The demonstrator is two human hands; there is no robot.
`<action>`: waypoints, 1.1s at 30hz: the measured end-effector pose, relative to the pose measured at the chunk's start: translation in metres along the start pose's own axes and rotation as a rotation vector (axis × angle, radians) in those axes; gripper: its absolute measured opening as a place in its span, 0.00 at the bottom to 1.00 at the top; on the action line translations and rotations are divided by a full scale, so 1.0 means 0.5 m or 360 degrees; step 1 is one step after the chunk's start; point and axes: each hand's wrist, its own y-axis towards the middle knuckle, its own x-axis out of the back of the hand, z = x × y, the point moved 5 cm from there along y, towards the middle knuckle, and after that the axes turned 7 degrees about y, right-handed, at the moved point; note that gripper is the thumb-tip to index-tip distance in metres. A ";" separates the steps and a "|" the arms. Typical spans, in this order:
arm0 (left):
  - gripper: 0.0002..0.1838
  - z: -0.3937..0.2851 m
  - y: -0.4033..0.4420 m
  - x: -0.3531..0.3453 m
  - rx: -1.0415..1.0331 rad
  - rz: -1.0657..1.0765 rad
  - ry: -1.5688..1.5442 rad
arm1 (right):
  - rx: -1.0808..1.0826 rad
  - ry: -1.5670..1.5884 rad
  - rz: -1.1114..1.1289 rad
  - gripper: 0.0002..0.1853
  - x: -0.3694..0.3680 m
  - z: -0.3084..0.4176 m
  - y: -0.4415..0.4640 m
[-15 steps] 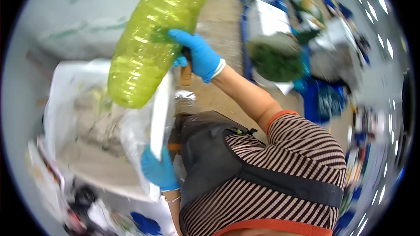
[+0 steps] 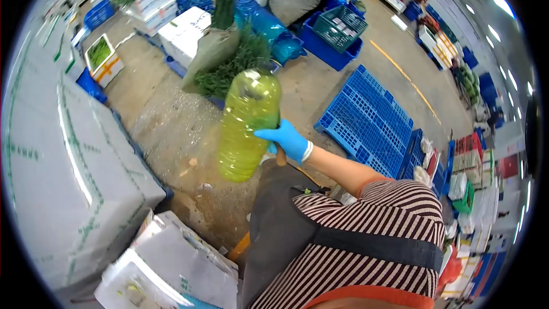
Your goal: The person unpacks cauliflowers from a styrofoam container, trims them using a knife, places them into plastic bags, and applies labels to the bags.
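Observation:
A large, see-through yellow-green plastic bottle (image 2: 243, 143) with ribbed sides is held up in front of my body. My right hand (image 2: 289, 140), in a blue glove, is closed around its side. A brown, wood-coloured handle (image 2: 281, 156) sticks out below that hand; whether it belongs to the bottle I cannot tell. At the bottom edge, blue that looks like my left hand's glove (image 2: 197, 303) lies against a white foam box (image 2: 183, 266). Its fingers are out of sight.
Wrapped white boxes (image 2: 68, 160) are stacked at the left. Beyond the bottle lie green leafy bundles (image 2: 243, 60) by a white box (image 2: 186, 34). A blue pallet (image 2: 369, 123) lies on the floor at right, below a blue crate (image 2: 331, 43) holding a green basket (image 2: 340, 26).
The view has swung from an open lined foam box to the wider floor. My right hand still holds the bottle, now lower in view. My left hand has dropped almost out of sight.

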 end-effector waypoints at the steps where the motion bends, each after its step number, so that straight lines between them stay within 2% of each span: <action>1: 0.31 -0.009 0.005 -0.003 -0.0069 -0.0137 0.0009 | -0.0039 0.0005 -0.0067 0.20 0.053 0.000 0.005; 4: 0.29 -0.153 0.003 0.076 -0.0416 -0.1157 0.0407 | -0.0144 0.0027 -0.0247 0.21 0.205 0.011 0.029; 5: 0.31 -0.204 -0.011 0.091 -0.0344 -0.0941 0.0397 | -0.0186 0.0016 -0.0311 0.21 0.263 0.036 0.026; 6: 0.29 -0.272 -0.014 0.098 -0.0359 -0.0894 0.0229 | -0.0209 0.0028 -0.0355 0.21 0.314 0.048 0.040; 8: 0.26 -0.457 -0.005 0.076 -0.0467 -0.0597 -0.0370 | -0.0203 0.0079 -0.0414 0.20 0.424 0.059 0.079; 10: 0.23 -0.683 0.001 0.007 -0.0580 -0.0132 -0.1162 | -0.0143 0.0110 -0.0465 0.19 0.538 0.080 0.130; 11: 0.22 -0.810 -0.023 -0.003 -0.0647 0.0075 -0.1349 | -0.0041 0.0203 -0.0533 0.18 0.585 0.118 0.146; 12: 0.22 -0.978 -0.095 0.106 -0.0760 0.0309 -0.0897 | -0.0009 0.0191 -0.0593 0.18 0.642 0.156 0.159; 14: 0.21 -1.222 -0.198 0.187 -0.1151 0.0318 -0.1216 | 0.0033 0.0180 -0.0699 0.17 0.752 0.205 0.179; 17: 0.21 -1.470 -0.309 0.278 -0.1680 0.0384 -0.1124 | 0.0200 0.0289 -0.1026 0.13 0.895 0.287 0.213; 20: 0.20 -1.627 -0.372 0.302 -0.1836 0.0459 -0.1122 | 0.0312 0.0349 -0.1246 0.13 1.028 0.349 0.248; 22: 0.19 -1.715 -0.394 0.302 -0.1918 0.0563 -0.1006 | 0.0565 0.0343 -0.1416 0.11 1.110 0.395 0.276; 25: 0.18 -1.839 -0.419 0.268 -0.1990 0.0729 -0.0855 | 0.0748 0.0415 -0.1628 0.09 1.210 0.457 0.315; 29: 0.17 -2.036 -0.466 0.255 -0.2132 0.0766 -0.0736 | 0.0900 0.0387 -0.1748 0.10 1.349 0.530 0.370; 33: 0.16 -2.249 -0.505 0.243 -0.2331 0.0736 -0.0700 | 0.1019 0.0376 -0.2121 0.14 1.458 0.642 0.426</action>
